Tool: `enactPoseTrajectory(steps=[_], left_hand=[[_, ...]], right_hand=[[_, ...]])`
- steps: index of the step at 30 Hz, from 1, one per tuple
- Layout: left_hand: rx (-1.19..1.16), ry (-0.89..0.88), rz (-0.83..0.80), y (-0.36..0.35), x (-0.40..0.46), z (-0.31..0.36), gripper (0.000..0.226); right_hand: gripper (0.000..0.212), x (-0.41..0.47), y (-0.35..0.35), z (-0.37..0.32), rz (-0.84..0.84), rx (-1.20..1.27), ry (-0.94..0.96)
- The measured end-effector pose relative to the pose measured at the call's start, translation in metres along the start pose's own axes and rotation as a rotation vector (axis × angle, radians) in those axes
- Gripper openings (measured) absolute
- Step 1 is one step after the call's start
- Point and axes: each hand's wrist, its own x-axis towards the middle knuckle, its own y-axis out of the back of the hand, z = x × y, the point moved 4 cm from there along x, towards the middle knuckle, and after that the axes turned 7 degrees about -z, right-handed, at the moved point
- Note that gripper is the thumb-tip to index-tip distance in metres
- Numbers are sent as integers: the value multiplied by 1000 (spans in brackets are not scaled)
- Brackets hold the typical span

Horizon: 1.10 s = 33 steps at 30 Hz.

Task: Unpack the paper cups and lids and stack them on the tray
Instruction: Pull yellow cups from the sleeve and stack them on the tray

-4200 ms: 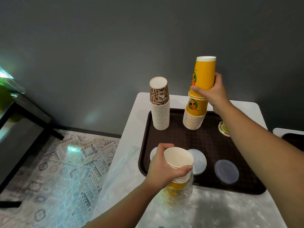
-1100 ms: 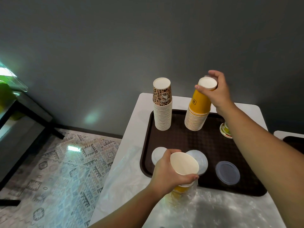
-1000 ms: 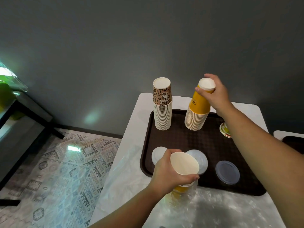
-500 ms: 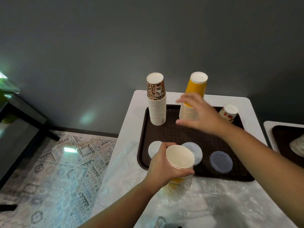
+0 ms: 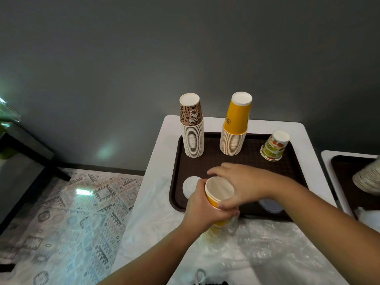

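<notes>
two hands meet over a sleeve of yellow cups (image 5: 219, 195) at the near edge of a brown tray (image 5: 292, 161). the left hand (image 5: 202, 206) is wrapped round the sleeve from the left, fingers curled under it, holding it mouth up. the lower cups sit inside clear plastic wrap (image 5: 263, 239) that spills over the white table (image 5: 160, 145). the right hand (image 5: 244, 186) arches over the top cup, thumb pinching the near rim, fingers curved round the far side.

on the tray's far side stand two upside-down stacks: leopard cups (image 5: 192, 128) on the left and a yellow stack (image 5: 235, 124) beside it, apart. a single patterned cup (image 5: 274, 146) tilts at the far right. a white lid (image 5: 190, 186) lies flat just left of the held sleeve; a clear lid (image 5: 269, 204) shows partly under the right wrist.

the step in hand looks like pulling a few cups off the sleeve. it would go best if the left hand held the lower cups firmly without crushing the paper, and the right twisted lightly while lifting straight up, so nested rims separate cleanly. the wrap could drag along, so it should stay pinned below. the freed cups would then be turned over and lowered squarely onto the yellow stack, which is tall and may tip.
</notes>
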Motion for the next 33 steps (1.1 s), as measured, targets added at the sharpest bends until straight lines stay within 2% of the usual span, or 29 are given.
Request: enactPoseTrajectory(steps=[4,8,13,17,20,25,28,33], left_hand=[[4,17,-17,3,0,0,78],[3,21,1,2,1,1,77],[-41,50,31,3,6,-2,74],[-11,56,24,2,9,-4,74],[3,43,29,3,9,-4,74],[18,41,35,4,10,-5,75],[8,46,39,3,12,-6,75],[4,49,27,3,14,-9,74]], right_hand=[[73,-15,29,13,16,106,38],[62,-29,48,39,-64,179,32],[73,-20,30,57,-212,22,-49],[82,-2,10,60,-176,73,-19],[87,2,37,64,25,415,30],[91,16,107,86,681,864,-5],[94,26,129,102,939,894,-55],[88,32,143,118,1158,933,-50]])
